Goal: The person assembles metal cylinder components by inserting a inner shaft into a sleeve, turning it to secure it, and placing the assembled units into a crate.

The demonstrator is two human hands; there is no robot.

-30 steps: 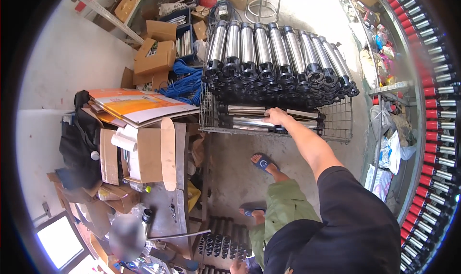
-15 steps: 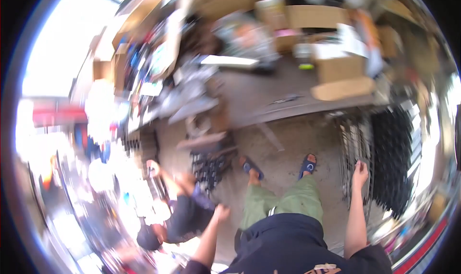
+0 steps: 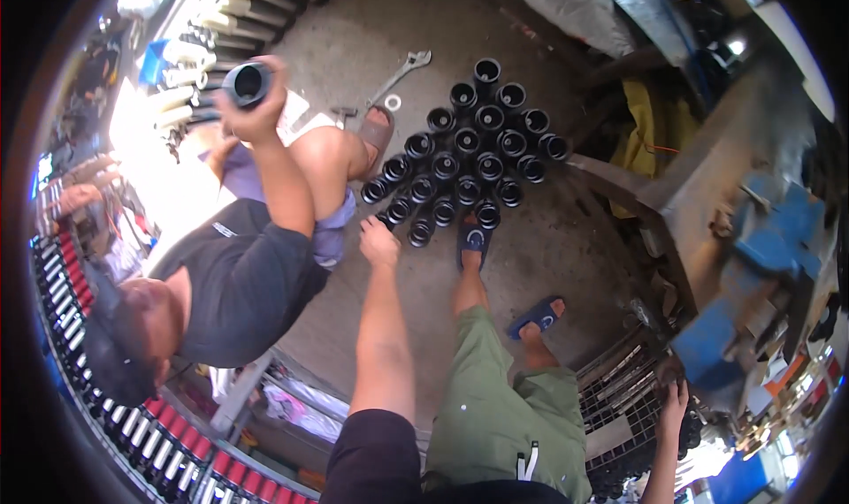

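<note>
Since half a second ago the view has swung down and the left hand has come forward to the stack of black tubes standing on the concrete floor; its fingers curl closed on the nearest tube. Low at the right, the right hand clasps the wire rack. Beside the stack, a crouching co-worker's hand lifts another black tube; a wrench lies beyond.

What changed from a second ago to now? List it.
The view swung from the wire rack to the floor. The left hand, out of sight at first, has reached down to the standing black tubes. The right hand has stayed on the wire rack, grip unchanged. A co-worker crouching nearby lifts one tube.
</note>
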